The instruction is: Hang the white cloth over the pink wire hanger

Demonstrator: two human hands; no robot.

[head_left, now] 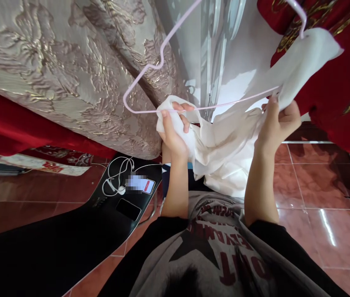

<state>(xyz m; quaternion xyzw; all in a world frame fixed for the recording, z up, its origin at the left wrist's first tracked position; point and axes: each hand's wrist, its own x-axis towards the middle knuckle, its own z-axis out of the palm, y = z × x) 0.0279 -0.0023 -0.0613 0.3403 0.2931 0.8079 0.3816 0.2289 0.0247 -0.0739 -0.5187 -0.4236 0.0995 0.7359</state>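
A pale pink clothes hanger (128, 91) is stretched across in front of me, its near end bare. Sheer white cloth, perhaps a garment (224, 152), covers the hanger's far right end and hangs in folds between my arms. My left hand (175, 134) is closed around a bunched part of the cloth, with its thumb and fingers at the hanger's lower bar. On the other side, my right hand (275, 123) pinches the cloth near where the bar goes under it. The cloth's exact kind cannot be made out.
A beige embossed curtain (54, 74) hangs at the left, and red gold-trimmed fabric (326, 86) at the right. On a black chair (69, 231) lie a lit phone (144, 185), a dark phone (128, 209) and white earphones (109, 181). Red tiles (317, 231) cover the floor.
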